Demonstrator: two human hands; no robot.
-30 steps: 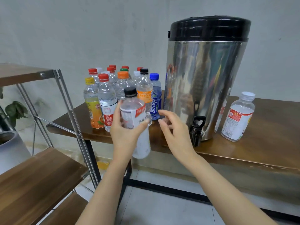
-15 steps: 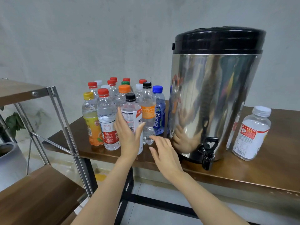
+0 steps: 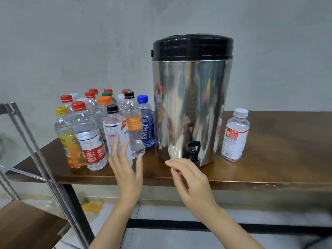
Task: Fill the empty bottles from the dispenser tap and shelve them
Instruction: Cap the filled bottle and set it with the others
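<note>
I read the left hand (image 3: 126, 169) as fingers straight and spread, gripping nothing, fingertips over the lower label of the black-capped bottle (image 3: 115, 130) (contact: cannot tell). The bottle stands upright on the table (image 3: 278, 159), at the front of the bottle cluster (image 3: 86, 126), left of the dispenser (image 3: 190, 105). Right hand (image 3: 190, 178): loosely curled, empty, just before the tap (image 3: 193, 151).

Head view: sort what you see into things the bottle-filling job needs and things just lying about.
Belongs to the job:
dispenser and its tap; black-capped bottle by the open left hand; other bottles clustered around it; white-capped bottle right of the dispenser; shelf; right hand near the tap.

Just there:
table carrying it all; yellow stain on the floor.
</note>
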